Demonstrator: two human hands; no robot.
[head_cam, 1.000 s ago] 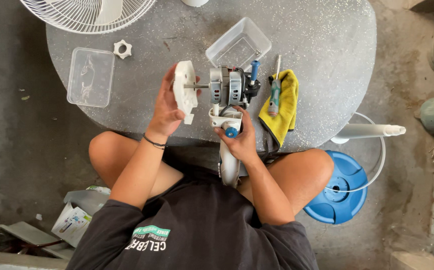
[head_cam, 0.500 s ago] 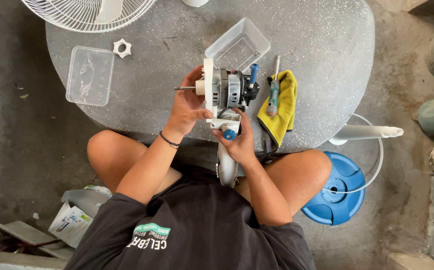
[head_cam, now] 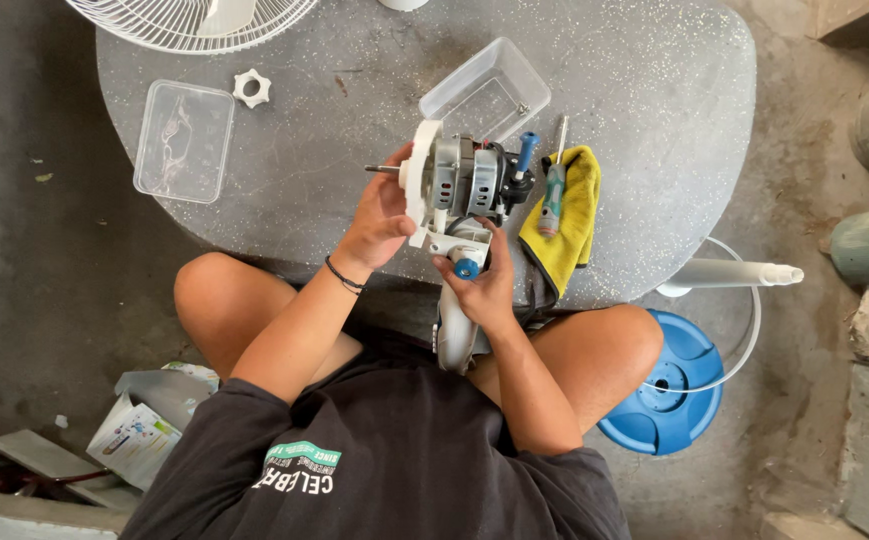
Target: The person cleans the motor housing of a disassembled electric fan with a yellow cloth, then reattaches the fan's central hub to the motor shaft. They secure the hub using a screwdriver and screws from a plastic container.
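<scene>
Dark printed T-shirt, black wristband

At the centre of the frame the left hand presses against the white front cover of a fan motor, whose metal shaft sticks out to the left. The right hand grips the white neck below it, beside a blue knob. Just right of the motor a screwdriver lies on a yellow cloth on the grey desk. A clear plastic box sits above the motor, a clear lid and a white nut at upper left.
</scene>
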